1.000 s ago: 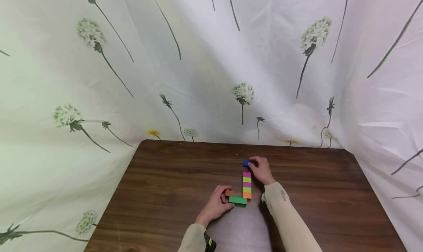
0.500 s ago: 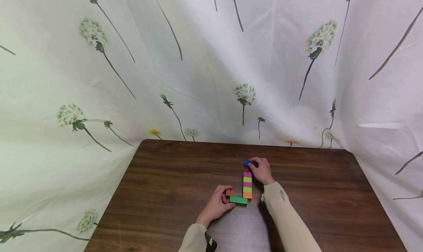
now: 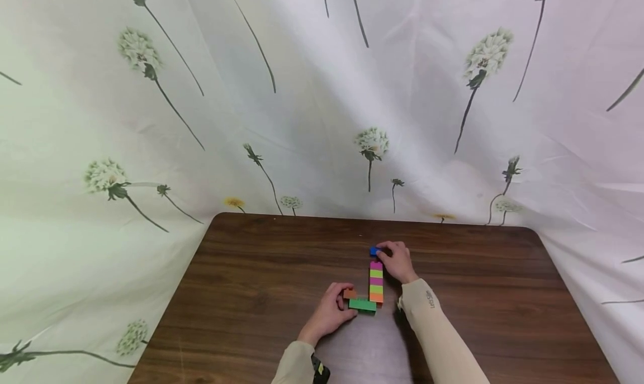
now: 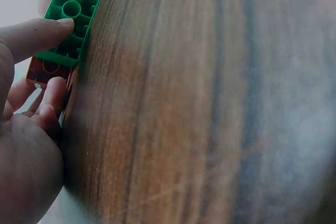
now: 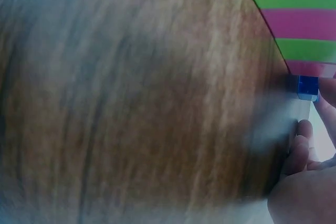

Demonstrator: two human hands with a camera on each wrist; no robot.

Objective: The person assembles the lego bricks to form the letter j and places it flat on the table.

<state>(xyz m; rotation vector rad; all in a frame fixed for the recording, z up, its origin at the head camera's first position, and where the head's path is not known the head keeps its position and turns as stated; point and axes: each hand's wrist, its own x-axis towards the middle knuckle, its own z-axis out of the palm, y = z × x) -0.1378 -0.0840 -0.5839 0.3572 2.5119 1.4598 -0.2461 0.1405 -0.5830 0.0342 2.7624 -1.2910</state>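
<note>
In the head view, a row of building bricks (image 3: 375,281) in pink, lime and orange lies on the table, joined at its near end to a long green brick (image 3: 363,306). A brown brick (image 3: 350,294) sits against the left end of the green one. My left hand (image 3: 328,312) grips these two, thumb on the green brick's hollow underside and fingers around the brown brick, as the left wrist view shows. At the row's far end, my right hand (image 3: 399,261) pinches a small blue brick (image 3: 374,251) between thumb and fingers. In the head view a small gap separates it from the pink end.
The dark wooden table (image 3: 261,261) extends on every side of the bricks. A white cloth (image 3: 322,121) printed with flowers hangs behind its far edge and along its sides. A black device (image 3: 320,369) is strapped at the left wrist.
My right hand has shifted very slightly toward me with the blue brick, bringing it a little closer to the row's pink end. The left hand keeps its grip in place.
</note>
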